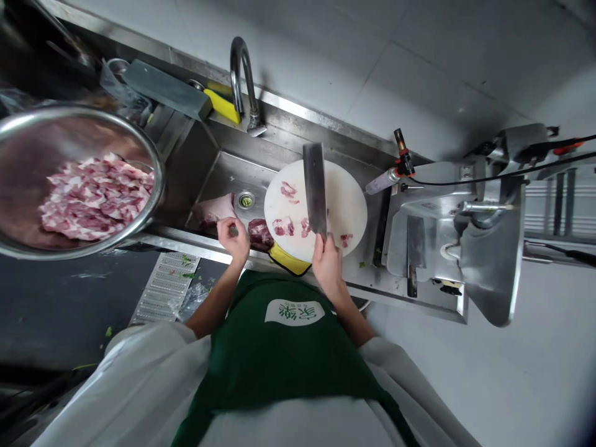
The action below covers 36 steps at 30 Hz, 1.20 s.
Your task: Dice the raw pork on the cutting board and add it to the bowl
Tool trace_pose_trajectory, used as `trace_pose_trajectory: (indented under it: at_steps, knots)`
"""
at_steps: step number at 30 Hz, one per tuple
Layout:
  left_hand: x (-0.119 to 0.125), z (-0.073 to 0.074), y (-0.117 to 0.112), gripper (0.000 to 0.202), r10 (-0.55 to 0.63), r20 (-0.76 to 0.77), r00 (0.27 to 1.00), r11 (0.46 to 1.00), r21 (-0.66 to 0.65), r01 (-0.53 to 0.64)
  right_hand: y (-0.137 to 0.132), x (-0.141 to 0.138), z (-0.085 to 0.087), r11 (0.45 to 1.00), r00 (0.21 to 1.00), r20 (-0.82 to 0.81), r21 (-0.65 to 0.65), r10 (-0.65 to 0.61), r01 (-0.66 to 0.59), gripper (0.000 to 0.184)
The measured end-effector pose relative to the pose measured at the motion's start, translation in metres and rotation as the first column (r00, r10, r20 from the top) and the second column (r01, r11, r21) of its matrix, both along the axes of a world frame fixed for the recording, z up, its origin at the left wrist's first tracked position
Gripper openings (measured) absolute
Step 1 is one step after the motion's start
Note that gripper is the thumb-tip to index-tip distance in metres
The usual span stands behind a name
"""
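Observation:
My right hand (327, 264) is closed around the handle of a broad cleaver (315, 186), whose blade is raised over a round white cutting board (347, 198) that lies across a steel sink (223, 167). Small pieces of raw meat (284, 226) lie on the board. My left hand (234, 238) is curled at the sink's front edge, touching a dark red lump of meat (259, 233) beside the board; something small and grey shows between its fingers. A paler piece of meat (214, 210) lies in the sink by the drain.
A large steel bowl (153, 161) full of cut raw meat stands at the left. A tap (242, 81) and a yellow sponge (222, 105) are behind the sink. A metal slicing machine (465, 242) stands to the right, with a gas torch (391, 172) beside the board.

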<state>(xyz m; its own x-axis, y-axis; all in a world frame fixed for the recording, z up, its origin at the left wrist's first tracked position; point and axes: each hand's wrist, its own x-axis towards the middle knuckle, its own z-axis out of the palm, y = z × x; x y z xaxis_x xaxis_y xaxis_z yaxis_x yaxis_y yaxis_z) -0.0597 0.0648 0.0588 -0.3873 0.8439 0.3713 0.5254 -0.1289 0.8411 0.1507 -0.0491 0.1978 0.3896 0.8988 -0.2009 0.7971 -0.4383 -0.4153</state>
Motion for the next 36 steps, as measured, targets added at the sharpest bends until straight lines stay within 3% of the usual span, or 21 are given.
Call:
trace_pose_trajectory:
  at_steps: [2, 5, 7, 9, 11, 13, 17, 22, 25, 27, 29, 32, 34, 36]
  knots:
    - [-0.006, 0.002, -0.004, 0.016, -0.035, -0.001, 0.999, 0.999, 0.012, 0.035, 0.019, -0.019, -0.013, 1.000, 1.000, -0.021, 0.002, 0.016, -0.016, 0.046]
    - [0.002, 0.000, -0.010, 0.016, -0.198, -0.056, 0.979, 0.980, -0.042, 0.196, 0.036, -0.035, -0.047, 0.977, 0.991, -0.099, -0.187, 0.089, -0.106, 0.042]
    - [0.012, -0.005, -0.011, 0.014, -0.380, -0.105, 0.919, 0.922, -0.116, 0.368, 0.042, -0.036, -0.066, 0.949, 0.982, -0.141, -0.270, 0.126, -0.160, 0.039]
    - [0.021, -0.012, -0.009, 0.016, -0.581, -0.142, 0.801, 0.811, -0.186, 0.555, 0.045, -0.033, -0.077, 0.944, 0.979, -0.144, -0.279, 0.143, -0.179, 0.038]
    - [0.027, -0.020, -0.005, 0.024, -0.723, -0.174, 0.668, 0.689, -0.251, 0.680, 0.046, -0.028, -0.079, 0.941, 0.979, -0.137, -0.283, 0.151, -0.185, 0.036]
    - [0.030, -0.027, -0.001, 0.030, -0.783, -0.204, 0.588, 0.621, -0.305, 0.722, 0.041, -0.022, -0.077, 0.937, 0.978, -0.136, -0.293, 0.157, -0.191, 0.035]
    - [0.026, -0.031, 0.005, 0.026, -0.796, -0.238, 0.557, 0.606, -0.326, 0.726, 0.007, -0.006, -0.071, 0.924, 0.976, -0.145, -0.326, 0.159, -0.199, 0.031]
    - [0.012, -0.026, 0.014, 0.023, -0.820, -0.289, 0.494, 0.571, -0.351, 0.742, -0.044, 0.032, -0.072, 0.932, 0.979, -0.180, -0.327, 0.100, -0.155, 0.026]
    - [0.014, -0.017, 0.023, 0.017, -0.891, -0.288, 0.351, 0.444, -0.393, 0.805, -0.053, 0.049, -0.075, 0.948, 0.987, -0.157, -0.317, -0.012, -0.039, 0.028]
    - [0.025, -0.011, 0.029, 0.013, -0.935, -0.176, 0.308, 0.354, -0.410, 0.841, -0.053, 0.055, -0.076, 0.947, 0.986, -0.146, -0.319, -0.078, 0.028, 0.030]
    - [0.044, -0.007, 0.033, 0.013, -0.930, 0.024, 0.366, 0.330, -0.384, 0.863, -0.052, 0.058, -0.075, 0.948, 0.985, -0.142, -0.315, -0.101, 0.052, 0.031]
    - [0.070, -0.008, 0.033, 0.019, -0.802, 0.283, 0.526, 0.396, -0.408, 0.823, -0.052, 0.059, -0.071, 0.951, 0.990, -0.117, -0.306, -0.083, 0.044, 0.031]
    - [0.074, -0.011, 0.029, 0.022, -0.727, 0.271, 0.630, 0.455, -0.498, 0.739, -0.052, 0.058, -0.067, 0.950, 0.995, -0.081, -0.310, -0.061, 0.033, 0.029]
    - [0.066, -0.013, 0.024, 0.027, -0.693, 0.154, 0.705, 0.531, -0.552, 0.643, -0.051, 0.055, -0.058, 0.948, 0.998, -0.041, -0.316, -0.036, 0.021, 0.028]
